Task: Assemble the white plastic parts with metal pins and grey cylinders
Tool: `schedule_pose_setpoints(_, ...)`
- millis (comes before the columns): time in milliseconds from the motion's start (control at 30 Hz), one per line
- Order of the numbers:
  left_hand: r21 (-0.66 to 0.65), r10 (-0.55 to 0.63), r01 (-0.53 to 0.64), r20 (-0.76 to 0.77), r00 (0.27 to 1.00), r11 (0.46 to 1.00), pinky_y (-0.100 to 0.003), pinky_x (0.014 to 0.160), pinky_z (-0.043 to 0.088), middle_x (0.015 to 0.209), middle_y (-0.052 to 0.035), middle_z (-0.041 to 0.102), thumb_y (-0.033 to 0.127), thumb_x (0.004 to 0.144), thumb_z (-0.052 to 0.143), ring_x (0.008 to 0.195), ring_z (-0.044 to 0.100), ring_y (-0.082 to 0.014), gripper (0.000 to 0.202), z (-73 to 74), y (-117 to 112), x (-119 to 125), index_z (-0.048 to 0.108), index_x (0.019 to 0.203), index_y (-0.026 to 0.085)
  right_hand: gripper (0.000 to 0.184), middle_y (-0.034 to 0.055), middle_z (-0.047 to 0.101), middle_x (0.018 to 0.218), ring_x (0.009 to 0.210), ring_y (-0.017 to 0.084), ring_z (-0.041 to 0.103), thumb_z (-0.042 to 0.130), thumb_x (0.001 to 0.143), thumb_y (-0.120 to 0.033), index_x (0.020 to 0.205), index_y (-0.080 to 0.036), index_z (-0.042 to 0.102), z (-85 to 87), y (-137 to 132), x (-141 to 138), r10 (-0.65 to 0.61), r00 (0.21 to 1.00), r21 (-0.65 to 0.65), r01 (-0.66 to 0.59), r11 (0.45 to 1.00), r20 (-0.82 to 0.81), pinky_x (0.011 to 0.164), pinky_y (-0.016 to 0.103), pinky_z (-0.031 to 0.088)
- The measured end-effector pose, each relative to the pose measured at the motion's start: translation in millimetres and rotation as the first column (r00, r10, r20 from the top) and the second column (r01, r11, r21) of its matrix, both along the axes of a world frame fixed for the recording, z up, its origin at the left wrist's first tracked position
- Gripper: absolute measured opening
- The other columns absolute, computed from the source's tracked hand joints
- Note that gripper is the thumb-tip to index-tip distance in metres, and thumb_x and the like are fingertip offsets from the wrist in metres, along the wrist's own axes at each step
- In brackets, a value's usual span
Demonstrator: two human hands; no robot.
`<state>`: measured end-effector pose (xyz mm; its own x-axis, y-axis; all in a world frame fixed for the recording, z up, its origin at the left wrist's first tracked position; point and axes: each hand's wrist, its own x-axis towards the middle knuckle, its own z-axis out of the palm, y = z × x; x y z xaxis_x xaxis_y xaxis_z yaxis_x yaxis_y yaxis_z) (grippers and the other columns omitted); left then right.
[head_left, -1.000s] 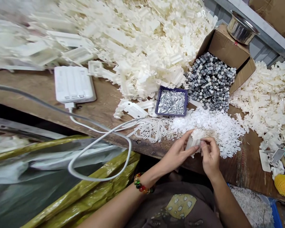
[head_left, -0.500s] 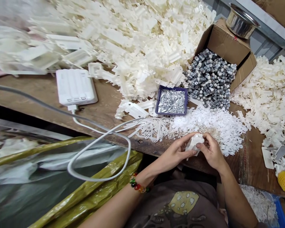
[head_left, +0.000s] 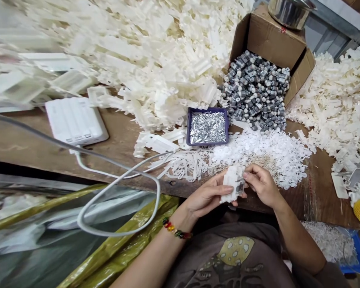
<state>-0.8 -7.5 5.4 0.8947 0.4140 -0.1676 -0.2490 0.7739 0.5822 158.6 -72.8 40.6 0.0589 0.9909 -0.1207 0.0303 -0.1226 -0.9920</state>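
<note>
My left hand (head_left: pixel 207 196), with a beaded bracelet on its wrist, holds a white plastic moulded part (head_left: pixel 232 183) between fingers and thumb. My right hand (head_left: pixel 262 186) grips the same part from the other side, its fingertips at the part's right end. A small dark metal piece (head_left: pixel 241 188) shows in the part there. Both hands are over the front edge of the wooden table (head_left: pixel 132 136). Just beyond them lies a spread of small white plastic discs (head_left: pixel 258 154).
Cream plastic parts (head_left: pixel 150 72) are heaped behind. A cardboard box (head_left: pixel 270 40) holds grey metal cylinders, next to a purple tray of silver pins (head_left: pixel 207 128). A white power bank (head_left: pixel 75 122) trails a white cable. Yellow-green plastic sheeting (head_left: pixel 123 228) lies below the table's left.
The white part has turned and shifted left, showing more of its length and the dark piece. My hands are slightly further apart. The whole view has moved, so the table sits lower-left.
</note>
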Motion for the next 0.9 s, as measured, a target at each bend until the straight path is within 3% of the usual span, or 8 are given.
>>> schedule_pose_setpoints(133, -0.011, -0.013, 0.013, 0.004, 1.000, 1.000, -0.028, 0.053, 0.056, 0.085, -0.0069, 0.068, 0.015, 0.068, 0.069, 0.075, 0.068, -0.0247, 0.034, 0.6, 0, 0, 0.061, 0.101, 0.016, 0.024, -0.0039, 0.050, 0.061, 0.053, 0.009, 0.048, 0.052, 0.082, -0.041, 0.074, -0.019, 0.048, -0.9, -1, -5, -0.050, 0.994, 0.043, 0.046, 0.998, 0.099, 0.051, 0.020, 0.038)
schedule_pose_setpoints(233, 0.045, 0.032, -0.027, -0.094, 0.995, 0.999, -0.025, 0.050, 0.053, 0.082, -0.0059, 0.068, 0.015, 0.069, 0.068, 0.072, 0.067, -0.0228, 0.038, 5.1, -2, 2, 0.060, 0.106, 0.018, 0.028, -0.0037, 0.049, 0.062, 0.054, 0.009, 0.048, 0.046, 0.084, -0.045, 0.073, -0.020, 0.046, -3.3, 0, -4, -0.041, 0.989, 0.036, 0.036, 0.999, 0.142, 0.051, 0.021, 0.039)
schedule_pose_setpoints(333, 0.210, 0.141, -0.089, -0.245, 0.959, 0.974, -0.025, 0.061, 0.052, 0.091, -0.0053, 0.068, 0.014, 0.068, 0.070, 0.078, 0.064, -0.0191, 0.053, 12.1, -4, 5, 0.055, 0.118, 0.020, 0.029, -0.0035, 0.049, 0.064, 0.056, 0.010, 0.046, 0.048, 0.083, -0.048, 0.076, -0.020, 0.046, -3.8, 0, -2, -0.038, 0.958, 0.034, 0.030, 0.999, 0.284, 0.052, 0.021, 0.037)
schedule_pose_setpoints(467, 0.450, 0.261, -0.075, -0.369, 0.892, 0.890, -0.030, 0.083, 0.047, 0.107, -0.0057, 0.065, 0.021, 0.067, 0.072, 0.098, 0.057, -0.0214, 0.061, 20.5, -10, 7, 0.053, 0.124, 0.020, 0.027, -0.0038, 0.045, 0.063, 0.058, 0.010, 0.041, 0.051, 0.081, -0.044, 0.070, -0.020, 0.044, -5.9, -2, -4, -0.157, 0.848, 0.168, 0.082, 0.982, 0.506, 0.056, 0.023, 0.032)
schedule_pose_setpoints(600, 0.582, 0.349, -0.032, -0.442, 0.827, 0.813, -0.035, 0.085, 0.045, 0.114, -0.0064, 0.063, 0.030, 0.068, 0.070, 0.100, 0.055, -0.0247, 0.059, 24.1, -18, 7, 0.054, 0.123, 0.017, 0.030, -0.0058, 0.037, 0.056, 0.051, 0.009, 0.036, 0.049, 0.082, -0.042, 0.064, -0.020, 0.038, -15.4, -4, -8, -0.207, 0.897, 0.225, 0.125, 0.966, 0.391, 0.051, 0.022, 0.027)
schedule_pose_setpoints(733, 0.672, 0.443, -0.024, -0.461, 0.769, 0.740, -0.031, 0.081, 0.046, 0.110, -0.0054, 0.064, 0.031, 0.069, 0.069, 0.093, 0.056, -0.0227, 0.053, 23.5, -19, 6, 0.057, 0.118, 0.017, 0.027, -0.0056, 0.038, 0.058, 0.052, 0.009, 0.038, 0.047, 0.084, -0.042, 0.069, -0.020, 0.040, -20.9, -3, -7, -0.185, 0.925, 0.219, 0.115, 0.969, 0.333, 0.051, 0.022, 0.029)
schedule_pose_setpoints(800, 0.640, 0.442, -0.084, -0.424, 0.791, 0.764, -0.028, 0.077, 0.046, 0.104, -0.0046, 0.064, 0.028, 0.069, 0.070, 0.089, 0.056, -0.0202, 0.049, 22.5, -16, 6, 0.058, 0.115, 0.017, 0.024, -0.0042, 0.043, 0.063, 0.057, 0.010, 0.042, 0.046, 0.084, -0.042, 0.076, -0.020, 0.044, -18.7, -2, -7, -0.139, 0.913, 0.186, 0.070, 0.980, 0.385, 0.054, 0.022, 0.032)
schedule_pose_setpoints(900, 0.431, 0.320, -0.166, -0.311, 0.895, 0.887, -0.023, 0.068, 0.047, 0.088, -0.0010, 0.065, 0.020, 0.066, 0.072, 0.076, 0.058, -0.0147, 0.049, 20.9, -13, 5, 0.057, 0.113, 0.020, 0.023, -0.0026, 0.047, 0.067, 0.060, 0.012, 0.044, 0.049, 0.082, -0.043, 0.078, -0.020, 0.045, -12.0, -2, -11, -0.104, 0.847, 0.155, 0.026, 0.988, 0.521, 0.056, 0.023, 0.033)
